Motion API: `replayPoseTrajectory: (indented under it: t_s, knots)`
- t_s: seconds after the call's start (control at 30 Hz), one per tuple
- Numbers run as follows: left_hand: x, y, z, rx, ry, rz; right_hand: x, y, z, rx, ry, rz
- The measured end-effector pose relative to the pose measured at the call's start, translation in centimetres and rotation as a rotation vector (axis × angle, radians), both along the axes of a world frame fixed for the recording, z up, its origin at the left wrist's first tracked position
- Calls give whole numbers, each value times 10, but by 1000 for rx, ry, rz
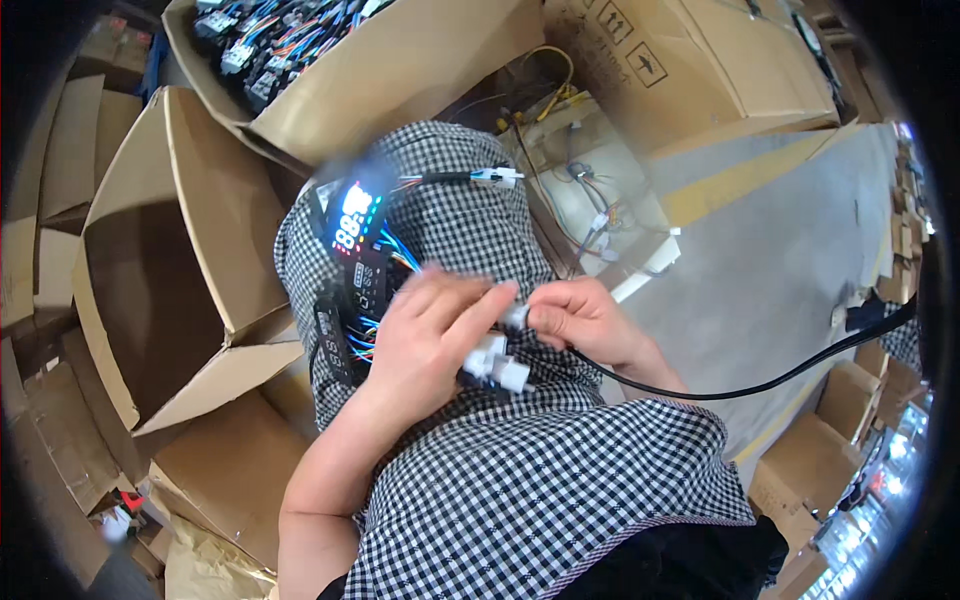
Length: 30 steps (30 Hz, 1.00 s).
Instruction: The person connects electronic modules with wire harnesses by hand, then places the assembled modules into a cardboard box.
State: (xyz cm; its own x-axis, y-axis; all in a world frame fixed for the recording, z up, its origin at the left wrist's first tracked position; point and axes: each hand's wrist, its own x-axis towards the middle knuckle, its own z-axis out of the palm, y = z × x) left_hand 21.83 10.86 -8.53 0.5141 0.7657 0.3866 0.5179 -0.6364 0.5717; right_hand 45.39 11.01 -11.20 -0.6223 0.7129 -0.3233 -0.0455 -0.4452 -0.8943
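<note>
My right hand (pixel 585 318) pinches a grey-white plug (pixel 515 316) on the end of a black cable (pixel 700 396). My left hand (pixel 430 335), its fingers slightly blurred, is closed over white wire connectors (pixel 497 366), and its thumb side meets the plug. On my lap, beyond the left hand, lies a small display panel (pixel 352 220) with lit digits. Two dark unlit display panels (pixel 366 283) (pixel 331 340) with coloured wires lie beside it. Another white connector (pixel 497 177) on a black-sleeved wire rests across my knee.
A carton (pixel 400 85) heaped with wired parts stands ahead. To the left is an open carton (pixel 190 230); a closed carton (pixel 660 60) stands far right. A pale box (pixel 620 160) with loose wires and connectors is beyond my knee. The black cable runs off right.
</note>
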Motion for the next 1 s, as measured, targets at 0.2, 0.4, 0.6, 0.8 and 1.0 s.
replayPoseTrajectory:
  t_s: [0.2, 0.4, 0.6, 0.8, 1.0]
  knots:
    - [6, 33, 22, -25, 159, 322, 15, 8, -1, -75, -106, -355]
    - [40, 92, -29, -102, 338, 278, 14, 10, -11, -14, -143, -443]
    - [1, 94, -17, -149, -161, 351, 20, 7, -10, 34, -191, -495]
    - [-62, 41, 46, -145, -978, 502, 18, 11, -11, 84, -210, -486]
    - [-67, -15, -12, -362, -658, 442, -3, 26, 7, 126, -227, -368]
